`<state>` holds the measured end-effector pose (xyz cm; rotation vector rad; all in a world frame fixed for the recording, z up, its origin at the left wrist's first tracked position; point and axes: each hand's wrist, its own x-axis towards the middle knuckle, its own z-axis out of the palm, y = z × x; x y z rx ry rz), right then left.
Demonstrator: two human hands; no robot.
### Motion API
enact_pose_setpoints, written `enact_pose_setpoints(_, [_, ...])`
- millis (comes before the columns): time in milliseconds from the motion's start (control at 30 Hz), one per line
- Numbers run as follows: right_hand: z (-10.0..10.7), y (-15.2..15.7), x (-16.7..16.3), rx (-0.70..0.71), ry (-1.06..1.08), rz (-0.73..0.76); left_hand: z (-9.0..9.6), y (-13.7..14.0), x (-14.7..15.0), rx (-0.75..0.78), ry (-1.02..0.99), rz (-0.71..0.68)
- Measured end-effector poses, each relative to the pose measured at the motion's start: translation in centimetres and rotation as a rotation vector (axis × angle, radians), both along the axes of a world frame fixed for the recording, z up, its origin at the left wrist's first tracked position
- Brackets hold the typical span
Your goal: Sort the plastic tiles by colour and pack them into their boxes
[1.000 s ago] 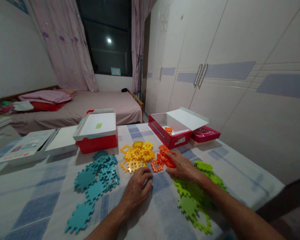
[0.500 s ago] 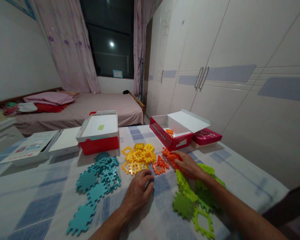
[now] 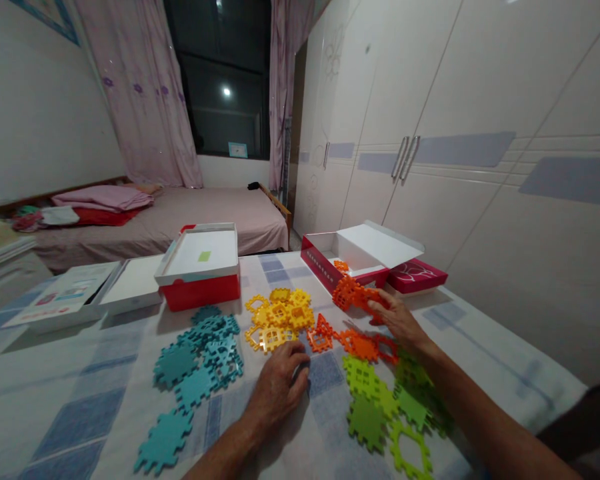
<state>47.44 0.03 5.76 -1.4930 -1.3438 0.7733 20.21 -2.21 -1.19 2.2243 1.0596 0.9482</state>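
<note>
My right hand [image 3: 397, 319] is closed on several orange interlocking building pieces [image 3: 347, 293], raised just in front of the dark red box [image 3: 325, 263]. Below it, more orange pieces [image 3: 363, 345] lie on the tablecloth, above a spread of green pieces [image 3: 367, 417]. My left hand [image 3: 283, 379] rests on the cloth, fingers loosely bent and thumb apart, with nothing visible in it. Just beyond its fingertips is a heap of yellow pieces [image 3: 279, 315]. Teal pieces [image 3: 196, 385] lie to its left. Inside the dark red box sits a small orange piece [image 3: 341, 266].
A red and white box [image 3: 200, 292] stands at the back left, beside shallow white trays [image 3: 133, 283]. The dark red box's white flap [image 3: 375, 241] leans over a flat magenta box [image 3: 417, 275]. A bed [image 3: 215, 210] and a wardrobe [image 3: 475, 100] lie beyond the table.
My right hand has lifted a clump of orange pieces off the table toward the dark red box, uncovering orange pieces beneath. My left hand has stayed in place.
</note>
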Motion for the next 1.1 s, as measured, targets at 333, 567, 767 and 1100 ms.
enact_pose_setpoints(333, [7.9, 8.2, 0.7, 0.172, -0.186, -0.261, 0.3, -0.1, -0.1, -0.003, -0.001, -0.008])
enact_pose_setpoints(567, [3.2, 2.3, 2.4, -0.009, -0.832, 0.017, 0.1, -0.1, -0.1, 0.014, -0.009, 0.002])
enact_pose_setpoints(767, [-0.6, -2.5, 1.9, -0.377, -1.138, 0.300, 0.0, 0.0, 0.0, 0.045, -0.012, -0.006])
enact_pose_setpoints(1100, [0.4, -0.4, 1.7, -0.084, -1.003, 0.179, 0.0, 0.0, -0.1, 0.032, -0.021, -0.007])
